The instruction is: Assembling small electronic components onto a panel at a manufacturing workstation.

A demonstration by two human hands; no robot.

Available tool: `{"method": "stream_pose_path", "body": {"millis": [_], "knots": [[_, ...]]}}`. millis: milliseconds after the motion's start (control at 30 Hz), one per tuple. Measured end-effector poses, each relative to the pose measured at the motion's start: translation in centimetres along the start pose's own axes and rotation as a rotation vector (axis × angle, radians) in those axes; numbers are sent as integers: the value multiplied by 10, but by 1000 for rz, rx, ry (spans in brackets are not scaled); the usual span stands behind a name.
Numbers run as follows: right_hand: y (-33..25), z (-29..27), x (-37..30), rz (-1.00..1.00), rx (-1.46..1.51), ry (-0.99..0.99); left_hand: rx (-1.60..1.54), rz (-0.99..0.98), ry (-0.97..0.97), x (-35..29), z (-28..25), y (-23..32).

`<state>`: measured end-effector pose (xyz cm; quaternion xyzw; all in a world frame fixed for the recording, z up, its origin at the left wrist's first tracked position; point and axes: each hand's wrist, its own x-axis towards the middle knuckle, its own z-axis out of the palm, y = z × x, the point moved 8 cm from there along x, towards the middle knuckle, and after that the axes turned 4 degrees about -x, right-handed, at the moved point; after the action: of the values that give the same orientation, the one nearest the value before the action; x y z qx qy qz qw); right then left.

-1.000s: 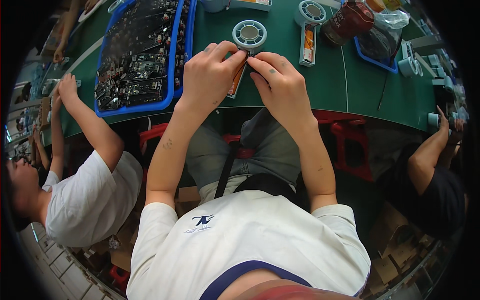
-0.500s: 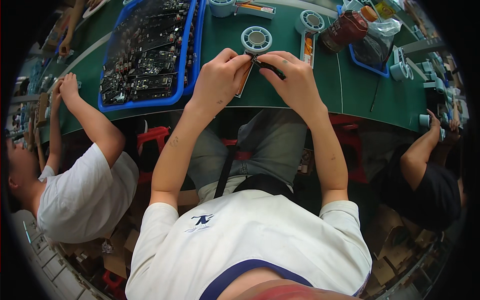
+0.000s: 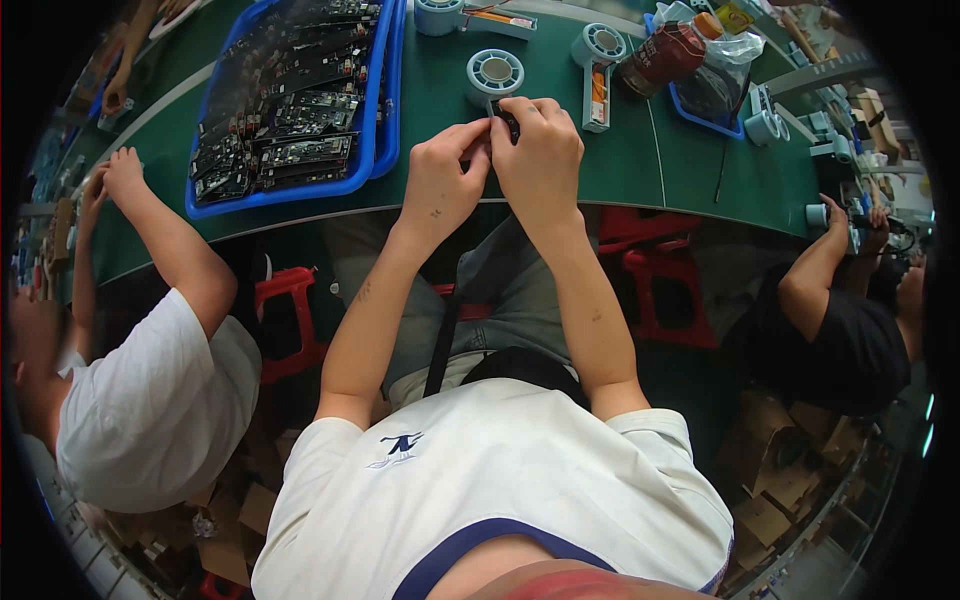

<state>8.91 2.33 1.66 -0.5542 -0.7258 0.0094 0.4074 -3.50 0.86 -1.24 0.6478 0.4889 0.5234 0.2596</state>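
Observation:
Both my hands meet over the green table at the handle end of a light-blue handheld fan housing [image 3: 495,72]. Its round head shows beyond my fingers, while most of the handle is hidden behind them. With closed fingers, my left hand [image 3: 442,182] grips the handle end from the left. In my right hand [image 3: 540,160], pinched between thumb and fingers, is a dark circuit board [image 3: 508,122], pressed close against the housing. Only a part of the board shows.
Left stands a blue tray [image 3: 368,178] heaped with circuit boards [image 3: 305,155]. More fan housings, one at the back [image 3: 440,18] and one to the right [image 3: 600,45], lie near a dark-red bottle [image 3: 665,58]. A blue bin [image 3: 735,128] holds a plastic bag. Co-workers sit either side.
My right hand has moved left and turned more upright, bringing the circuit board against the housing. My left hand has come slightly lower and right. The whole view has shifted a little.

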Motion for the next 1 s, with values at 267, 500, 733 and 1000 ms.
{"method": "stream_pose_path", "body": {"millis": [267,500,733,1000], "knots": [[-7,8,-1,73,-77,43,-59,46,97,-2,-6,0],[10,20,2,174,-59,-67,-53,43,89,-6,-9,1],[-7,19,66,36,37,-150,-115,32,90,-9,-17,1],[93,151,323,9,-172,-215,46,177,-11,-4,-1,14]]}}
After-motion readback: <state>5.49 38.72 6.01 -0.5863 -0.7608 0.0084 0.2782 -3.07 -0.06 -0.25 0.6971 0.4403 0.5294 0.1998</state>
